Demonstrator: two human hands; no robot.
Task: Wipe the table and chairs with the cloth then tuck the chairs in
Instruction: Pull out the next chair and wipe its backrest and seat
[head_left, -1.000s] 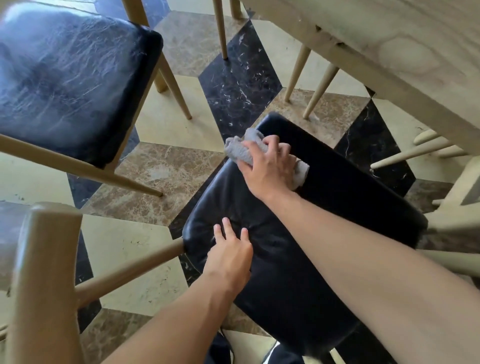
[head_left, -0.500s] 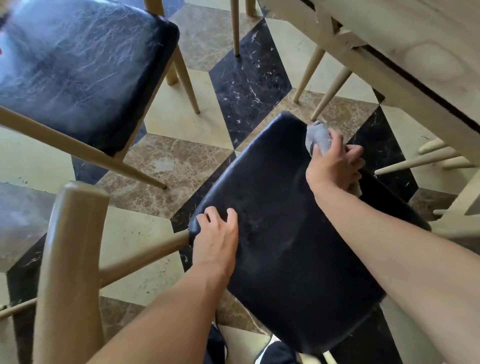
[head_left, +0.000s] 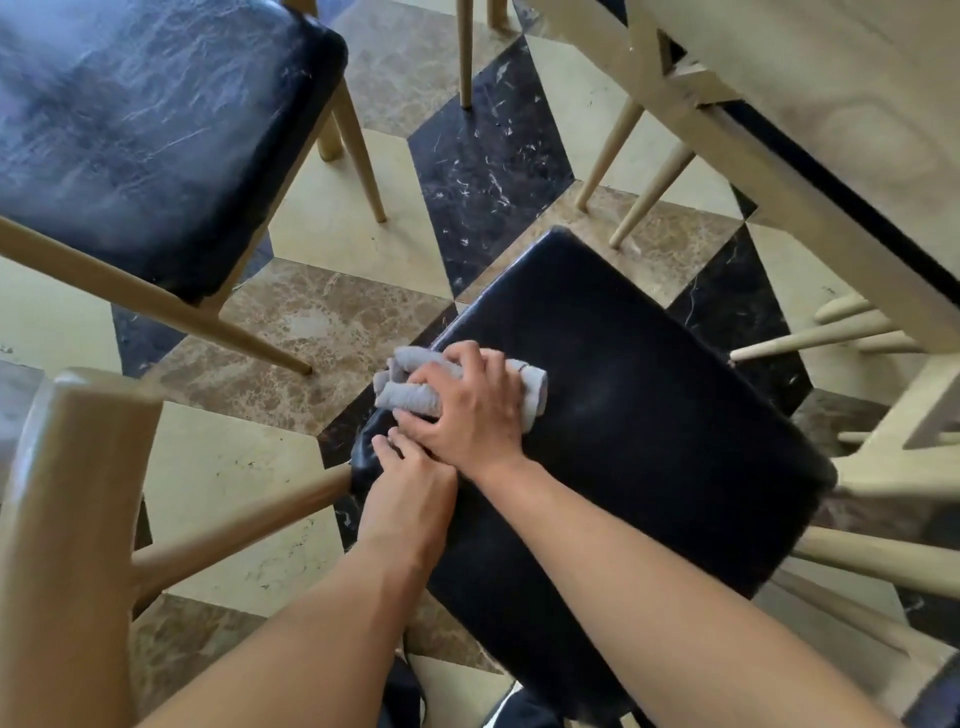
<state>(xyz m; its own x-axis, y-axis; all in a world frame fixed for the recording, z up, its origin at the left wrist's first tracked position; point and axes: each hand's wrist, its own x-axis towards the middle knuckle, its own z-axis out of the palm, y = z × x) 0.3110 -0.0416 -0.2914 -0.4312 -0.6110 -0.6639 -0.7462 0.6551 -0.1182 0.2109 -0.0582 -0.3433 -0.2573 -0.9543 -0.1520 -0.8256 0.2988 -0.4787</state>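
A black padded chair seat (head_left: 639, 441) with a pale wooden frame lies below me. My right hand (head_left: 467, 410) presses a bunched grey cloth (head_left: 410, 387) onto the seat's left edge, fingers curled over it. My left hand (head_left: 410, 488) rests on the seat's near left corner, just under the right hand and touching it, fingers together on the padding. The wooden table (head_left: 810, 130) runs across the upper right, its edge above the seat's far side.
A second black-seated chair (head_left: 145, 140) stands at the upper left. A wooden chair back post (head_left: 72, 519) rises at the near left. More chair legs (head_left: 810, 338) show under the table at right. The floor is patterned marble tile (head_left: 322, 322).
My right hand has swept the cloth from the seat's far right edge back to its left edge. My left hand has stayed on the near left corner.
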